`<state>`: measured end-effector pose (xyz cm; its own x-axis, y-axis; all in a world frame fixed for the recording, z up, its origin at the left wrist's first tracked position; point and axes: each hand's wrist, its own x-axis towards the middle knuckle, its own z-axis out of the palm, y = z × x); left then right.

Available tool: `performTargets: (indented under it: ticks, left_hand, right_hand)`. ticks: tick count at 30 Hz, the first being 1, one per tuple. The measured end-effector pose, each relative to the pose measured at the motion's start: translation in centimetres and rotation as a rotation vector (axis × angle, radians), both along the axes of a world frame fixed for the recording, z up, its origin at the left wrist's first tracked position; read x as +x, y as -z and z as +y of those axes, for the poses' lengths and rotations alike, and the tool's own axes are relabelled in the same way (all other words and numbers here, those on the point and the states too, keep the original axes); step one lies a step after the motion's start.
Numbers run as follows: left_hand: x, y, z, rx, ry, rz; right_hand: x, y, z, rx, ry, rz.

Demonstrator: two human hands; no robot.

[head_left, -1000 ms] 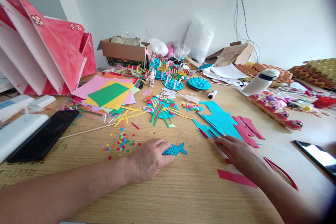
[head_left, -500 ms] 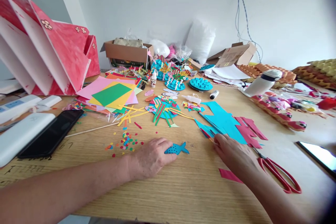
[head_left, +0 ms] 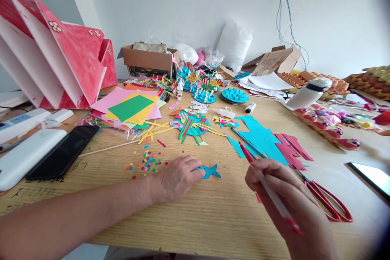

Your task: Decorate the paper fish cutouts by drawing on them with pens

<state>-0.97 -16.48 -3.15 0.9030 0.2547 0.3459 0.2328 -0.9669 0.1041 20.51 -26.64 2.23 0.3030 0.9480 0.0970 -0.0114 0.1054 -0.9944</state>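
Observation:
My left hand (head_left: 176, 178) lies on the wooden table (head_left: 195, 219), fingers pressed down on a small blue paper fish (head_left: 211, 171) whose tail sticks out to the right. My right hand (head_left: 282, 195) is raised off the table at the right and closed around a thin red pen (head_left: 268, 189), whose red tip points up and to the left. Red-handled scissors (head_left: 329, 203) lie on the table just right of that hand. Blue paper pieces (head_left: 258, 140) and red paper strips (head_left: 291, 150) lie beyond it.
Coloured paper sheets (head_left: 129, 107), yellow strips and confetti dots (head_left: 146, 162) cover the middle left. A black phone (head_left: 63, 152) and white devices sit at the left edge, another phone (head_left: 370, 176) at the right. Blue craft discs (head_left: 234, 96), glue bottles, cardboard boxes and a red folded board (head_left: 55, 57) stand behind.
My right hand has lifted off the table with the red pen in its fingers and drawn back toward me. My left hand has stayed on the blue fish.

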Motion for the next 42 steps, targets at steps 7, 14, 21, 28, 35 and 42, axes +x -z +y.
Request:
performTargets:
  ticks: [7,14,21,28,35,42]
  left_hand:
    - [0.1,0.2,0.3,-0.012,0.029,-0.073]
    - [0.1,-0.2,-0.3,-0.004,0.038,-0.010]
    - [0.0,-0.3,-0.5,0.001,0.000,0.056]
    - [0.0,-0.5,-0.7,0.010,-0.014,0.090]
    - [0.1,-1.0,-0.8,-0.013,-0.014,0.116]
    - [0.0,-0.1,-0.6,0.009,-0.024,0.056]
  right_hand:
    - [-1.5,2.9,0.0,0.050,0.047,0.468]
    - [-2.7,4.4,-0.6,-0.036,0.085,-0.023]
    - [-2.9,5.3,-1.0,-0.173,0.083,-0.409]
    - [-2.7,5.4,-1.0,-0.160,0.028,-0.482]
    - [-2.8,5.3,-0.9,-0.140,0.001,-0.559]
    - [-2.8,4.7,-0.6,-0.160,-0.033,-0.553]
